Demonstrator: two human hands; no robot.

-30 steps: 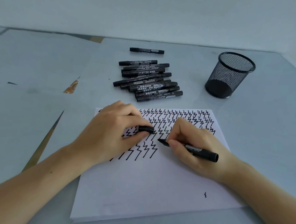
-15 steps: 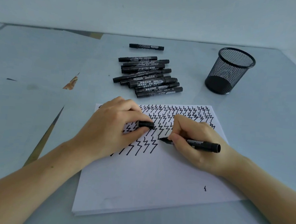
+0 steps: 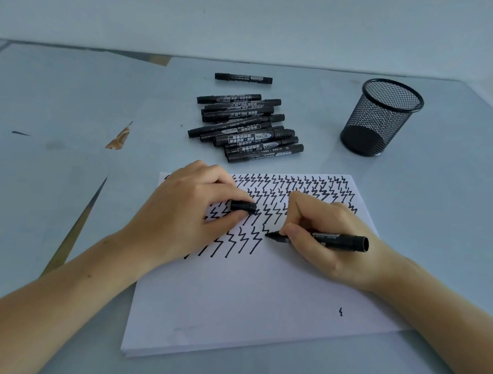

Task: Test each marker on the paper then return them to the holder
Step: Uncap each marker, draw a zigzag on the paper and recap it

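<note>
A white stack of paper (image 3: 246, 297) lies in front of me, its upper part covered with rows of black zigzag marks. My right hand (image 3: 326, 236) grips an uncapped black marker (image 3: 337, 240) with its tip on the paper at the end of a fresh zigzag. My left hand (image 3: 185, 214) rests on the paper and pinches the marker's black cap (image 3: 243, 206). A pile of several capped black markers (image 3: 243, 128) lies beyond the paper. The black mesh holder (image 3: 381, 117) stands upright at the back right.
A single black marker (image 3: 243, 78) lies apart behind the pile. The grey table (image 3: 56, 100) has torn patches at the left. A small stray ink mark (image 3: 340, 311) sits low on the sheet. A pale wall runs along the table's far edge.
My right hand has drawn a new zigzag downward beside the earlier ones, the marker tip moving a little lower. The left hand keeps the cap in the same place.
</note>
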